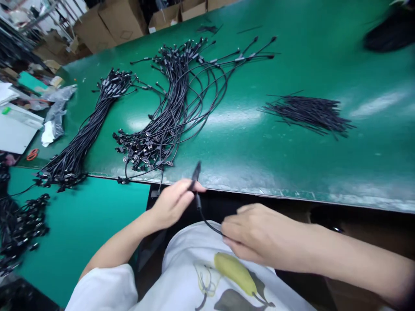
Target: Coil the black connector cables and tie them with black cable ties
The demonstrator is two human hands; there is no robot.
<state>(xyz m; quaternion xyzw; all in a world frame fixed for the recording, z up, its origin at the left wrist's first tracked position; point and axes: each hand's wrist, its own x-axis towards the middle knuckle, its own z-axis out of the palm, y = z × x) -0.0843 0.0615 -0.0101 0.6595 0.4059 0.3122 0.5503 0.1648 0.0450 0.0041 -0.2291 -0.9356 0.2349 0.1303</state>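
Bundled black cables (pixel 168 129) lie across the green workbench (pixel 292 160), with cardboard boxes (pixel 112 23) stacked beyond it.

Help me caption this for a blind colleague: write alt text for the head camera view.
A person's left hand pinches a black connector on a cable that runs to their right hand, above a white printed T-shirt. Beyond, on a green workbench, lie bundled black cables and a pile of short black wires.

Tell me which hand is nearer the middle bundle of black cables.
Left hand, just below the black cable bundle; right hand, farther off, down to its right.
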